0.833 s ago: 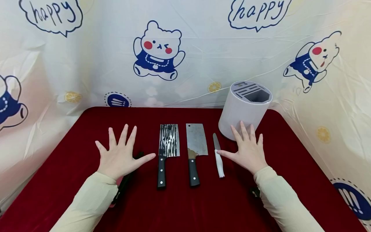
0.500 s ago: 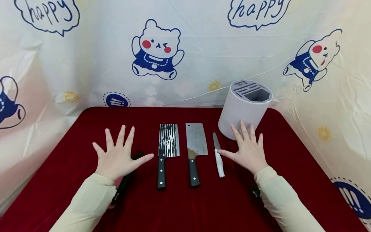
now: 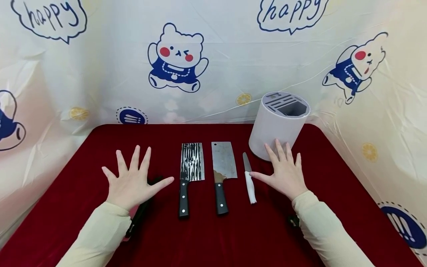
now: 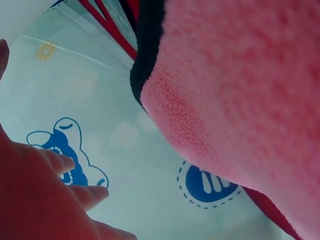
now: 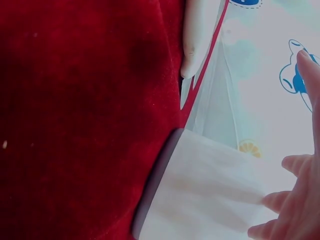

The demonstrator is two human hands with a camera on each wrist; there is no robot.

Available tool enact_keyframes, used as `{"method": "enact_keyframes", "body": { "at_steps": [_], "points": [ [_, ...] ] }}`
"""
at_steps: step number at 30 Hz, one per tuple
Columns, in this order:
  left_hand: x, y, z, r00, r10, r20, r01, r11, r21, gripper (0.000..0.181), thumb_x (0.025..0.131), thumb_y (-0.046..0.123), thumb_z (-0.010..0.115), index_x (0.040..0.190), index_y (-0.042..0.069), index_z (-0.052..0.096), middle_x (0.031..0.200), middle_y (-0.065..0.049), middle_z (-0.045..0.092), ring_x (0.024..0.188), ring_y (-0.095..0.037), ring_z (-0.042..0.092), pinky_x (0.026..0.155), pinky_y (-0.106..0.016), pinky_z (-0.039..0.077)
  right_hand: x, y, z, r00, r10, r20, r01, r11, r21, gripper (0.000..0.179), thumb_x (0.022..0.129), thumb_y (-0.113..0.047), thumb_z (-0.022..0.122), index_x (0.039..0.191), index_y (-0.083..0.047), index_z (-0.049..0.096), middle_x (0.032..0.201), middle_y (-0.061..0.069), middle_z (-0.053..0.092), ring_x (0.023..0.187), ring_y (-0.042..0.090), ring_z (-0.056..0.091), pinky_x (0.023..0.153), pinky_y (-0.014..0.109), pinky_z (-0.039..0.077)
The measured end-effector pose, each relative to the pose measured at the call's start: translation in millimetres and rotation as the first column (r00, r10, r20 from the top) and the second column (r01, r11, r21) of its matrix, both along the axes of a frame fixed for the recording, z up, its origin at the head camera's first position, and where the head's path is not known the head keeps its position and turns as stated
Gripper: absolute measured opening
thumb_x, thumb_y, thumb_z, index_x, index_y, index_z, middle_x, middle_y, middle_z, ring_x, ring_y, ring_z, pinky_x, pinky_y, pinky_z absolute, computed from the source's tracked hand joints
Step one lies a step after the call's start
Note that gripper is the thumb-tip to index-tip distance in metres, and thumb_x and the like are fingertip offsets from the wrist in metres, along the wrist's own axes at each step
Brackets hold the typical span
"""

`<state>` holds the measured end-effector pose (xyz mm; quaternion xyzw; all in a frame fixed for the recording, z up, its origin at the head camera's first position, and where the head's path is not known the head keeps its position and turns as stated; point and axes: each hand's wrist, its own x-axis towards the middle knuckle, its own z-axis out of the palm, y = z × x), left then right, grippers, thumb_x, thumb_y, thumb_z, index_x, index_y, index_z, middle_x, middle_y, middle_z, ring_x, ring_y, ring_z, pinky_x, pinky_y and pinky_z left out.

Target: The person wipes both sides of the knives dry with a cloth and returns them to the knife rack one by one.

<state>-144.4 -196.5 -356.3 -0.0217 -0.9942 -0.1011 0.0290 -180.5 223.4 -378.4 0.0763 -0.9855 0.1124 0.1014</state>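
Observation:
In the head view my left hand hovers with fingers spread, left of a patterned cleaver. Beneath its wrist lies a pink fuzzy cloth with a black edge, mostly hidden by the arm in the head view. My right hand, fingers also spread, is in front of the white knife block. Its thumb overlaps the handle of a small white-handled knife; contact cannot be told. Between the hands lies a plain cleaver with a black handle. Neither hand holds anything.
A dark red cloth covers the table. Partly hidden under the right sleeve is a small black object. A white printed curtain hangs behind and at both sides. The block's slotted top faces up.
My left hand has drifted slightly left, still spread. The knives, block and backdrop have shifted a little left in view. The right hand has hardly moved.

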Motion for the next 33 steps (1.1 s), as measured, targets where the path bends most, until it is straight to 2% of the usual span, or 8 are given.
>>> {"method": "enact_keyframes", "body": {
  "at_steps": [9, 14, 18, 22, 24, 27, 29, 33],
  "points": [
    [6.6, -5.6, 1.8, 1.000, -0.001, 0.017, 0.001, 1.000, 0.018, 0.115, 0.078, 0.086, 0.044, 0.160, 0.018, 0.000, 0.164, -0.025, -0.003, 0.141, -0.063, -0.017, 0.090, -0.089, -0.010, 1.8, 0, -1.5, 1.000, 0.008, 0.013, -0.008, 1.000, 0.003, 0.106, 0.074, -0.085, 0.054, 0.158, -0.027, 0.024, 0.166, 0.013, 0.012, 0.151, 0.046, 0.006, 0.113, 0.074, 0.005],
    [12.0, -21.1, 5.3, 0.994, -0.004, 0.105, -0.002, 0.998, 0.062, 0.108, 0.084, 0.079, 0.047, 0.159, 0.011, 0.008, 0.160, -0.032, 0.005, 0.136, -0.069, -0.016, 0.086, -0.091, -0.006, 2.1, -2, -2.4, 0.999, 0.029, 0.020, -0.029, 1.000, -0.001, 0.105, 0.076, -0.084, 0.054, 0.158, -0.026, 0.024, 0.166, 0.014, 0.012, 0.152, 0.044, 0.006, 0.114, 0.072, 0.005],
    [16.1, -40.4, 8.8, 0.979, -0.012, 0.204, -0.003, 0.997, 0.072, 0.097, 0.089, 0.067, 0.052, 0.154, 0.000, 0.024, 0.155, -0.037, 0.015, 0.134, -0.073, -0.005, 0.087, -0.091, 0.005, 3.2, -3, -2.2, 0.998, 0.043, 0.039, -0.043, 0.999, 0.001, 0.105, 0.076, -0.083, 0.055, 0.158, -0.025, 0.024, 0.166, 0.014, 0.012, 0.152, 0.043, 0.006, 0.116, 0.069, 0.005],
    [18.6, -58.1, 8.4, 0.968, -0.021, 0.250, 0.010, 0.999, 0.045, 0.090, 0.091, 0.060, 0.055, 0.149, -0.006, 0.033, 0.148, -0.037, 0.027, 0.128, -0.068, 0.021, 0.085, -0.083, 0.031, 4.2, -3, -1.8, 0.998, 0.045, 0.050, -0.045, 0.999, 0.005, 0.105, 0.076, -0.083, 0.055, 0.158, -0.024, 0.025, 0.166, 0.014, 0.014, 0.152, 0.042, 0.007, 0.117, 0.068, 0.006],
    [19.3, -65.5, 5.8, 0.962, -0.025, 0.272, 0.016, 0.999, 0.036, 0.091, 0.091, 0.059, 0.057, 0.147, -0.009, 0.034, 0.144, -0.038, 0.032, 0.123, -0.066, 0.029, 0.083, -0.077, 0.038, 4.7, -3, -1.2, 0.997, 0.045, 0.056, -0.045, 0.999, 0.003, 0.104, 0.076, -0.082, 0.056, 0.158, -0.024, 0.026, 0.166, 0.015, 0.015, 0.152, 0.042, 0.008, 0.117, 0.068, 0.007],
    [20.5, -73.7, -1.2, 0.947, -0.048, 0.316, 0.036, 0.998, 0.042, 0.093, 0.091, 0.057, 0.059, 0.143, -0.016, 0.034, 0.139, -0.043, 0.036, 0.120, -0.064, 0.038, 0.086, -0.073, 0.042, 5.5, -4, -1.1, 0.997, 0.045, 0.069, -0.045, 0.999, 0.008, 0.103, 0.077, -0.080, 0.057, 0.158, -0.022, 0.027, 0.165, 0.015, 0.017, 0.152, 0.043, 0.010, 0.116, 0.068, 0.009],
    [21.2, -77.6, -6.2, 0.936, -0.063, 0.345, 0.046, 0.997, 0.056, 0.096, 0.091, 0.057, 0.060, 0.141, -0.020, 0.032, 0.137, -0.046, 0.037, 0.121, -0.063, 0.040, 0.091, -0.071, 0.041, 5.9, -5, -1.2, 0.996, 0.048, 0.075, -0.049, 0.999, 0.014, 0.102, 0.078, -0.078, 0.058, 0.157, -0.022, 0.028, 0.165, 0.015, 0.019, 0.151, 0.043, 0.012, 0.116, 0.069, 0.010],
    [21.8, -81.8, -15.1, 0.929, -0.089, 0.359, 0.055, 0.993, 0.104, 0.097, 0.091, 0.054, 0.061, 0.137, -0.026, 0.031, 0.135, -0.048, 0.039, 0.122, -0.061, 0.041, 0.097, -0.067, 0.040, 6.2, -8, -2.5, 0.995, 0.062, 0.076, -0.065, 0.997, 0.031, 0.100, 0.079, -0.075, 0.060, 0.157, -0.020, 0.029, 0.164, 0.015, 0.021, 0.151, 0.043, 0.015, 0.116, 0.068, 0.013]
  ]
}}
